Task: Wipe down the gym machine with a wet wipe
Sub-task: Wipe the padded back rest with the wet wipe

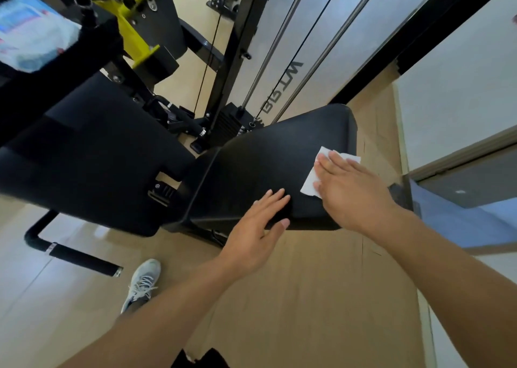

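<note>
On the black seat pad [268, 155], the thin, limp wipe [313, 183] likely bunches unless the right hand [349, 191] presses it flat, fingers straight and together; the left hand [257, 227] rests open-fingered at the pad's near edge.

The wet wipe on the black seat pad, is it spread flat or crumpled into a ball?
Spread flat. The wet wipe lies as a flat sheet on the seat pad, its corners showing beyond the right hand pressing it.

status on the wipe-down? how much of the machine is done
Done: can't tell; no pad shows visible wipe marks. In hand: the right hand presses a white wipe flat on the black seat pad, near its right edge, while the left hand steadies the pad's front edge. Left, probably: the rest of this seat, the back pad and the frame.
</note>
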### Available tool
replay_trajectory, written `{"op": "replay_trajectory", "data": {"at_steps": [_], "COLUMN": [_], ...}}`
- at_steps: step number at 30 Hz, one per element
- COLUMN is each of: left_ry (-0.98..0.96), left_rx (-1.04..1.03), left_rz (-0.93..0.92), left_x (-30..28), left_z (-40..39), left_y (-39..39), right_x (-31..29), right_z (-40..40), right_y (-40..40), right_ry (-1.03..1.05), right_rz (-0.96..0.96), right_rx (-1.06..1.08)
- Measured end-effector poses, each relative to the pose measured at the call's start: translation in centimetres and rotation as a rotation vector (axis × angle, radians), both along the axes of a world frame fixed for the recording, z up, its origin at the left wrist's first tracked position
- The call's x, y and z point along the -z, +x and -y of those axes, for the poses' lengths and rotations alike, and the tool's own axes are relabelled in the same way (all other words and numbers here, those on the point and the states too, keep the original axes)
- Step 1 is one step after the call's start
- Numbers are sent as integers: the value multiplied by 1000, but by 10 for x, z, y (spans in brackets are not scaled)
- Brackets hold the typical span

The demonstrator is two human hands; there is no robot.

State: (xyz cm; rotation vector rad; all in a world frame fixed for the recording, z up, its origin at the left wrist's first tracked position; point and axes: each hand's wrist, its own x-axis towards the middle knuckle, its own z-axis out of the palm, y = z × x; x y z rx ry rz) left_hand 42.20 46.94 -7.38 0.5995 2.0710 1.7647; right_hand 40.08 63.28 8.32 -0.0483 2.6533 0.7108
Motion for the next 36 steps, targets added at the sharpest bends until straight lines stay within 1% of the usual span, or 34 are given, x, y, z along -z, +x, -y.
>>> {"op": "replay_trajectory", "data": {"at_steps": [5,8,13,15,16,19,21,23,24,25,27,29,31,33,34,36], "left_ry": [16,19,-66,-39,-15,10,10,8,9,13,13,8,4,3,0,-37], "left_rx": [51,51,115,93,54,-31,-9,9,12,11,10,15,7,-17,-36,-72], "left_rz": [-38,11,63,132,175,272,319,319,310,296,263,249,252,272,286,300], "left_x": [2,18,35,41,45,55,60,63,63,63,65,64,62,60,62,71], "left_z": [-13,-12,1,5,7,15,19,20,18,16,10,7,5,4,5,8], "left_y": [-37,-61,-100,-112,-118,-136,-146,-150,-151,-151,-151,-154,-158,-160,-161,-166], "right_x": [13,19,32,42,50,81,96,101,100,96,83,64,57,68,80,112], "right_z": [-30,-41,-47,-35,-23,38,75,85,78,66,33,-6,-30,-28,-16,21], "right_y": [-73,-115,-169,-167,-158,-103,-63,-48,-54,-68,-107,-153,-189,-203,-200,-168], "right_ry": [66,105,146,110,74,-35,-42,-36,-29,-9,25,77,140,112,85,15], "right_rz": [68,92,75,92,139,359,501,567,545,482,296,177,152,142,156,281], "right_rx": [96,124,205,206,174,6,-117,-168,-164,-148,-25,101,158,199,179,41]}}
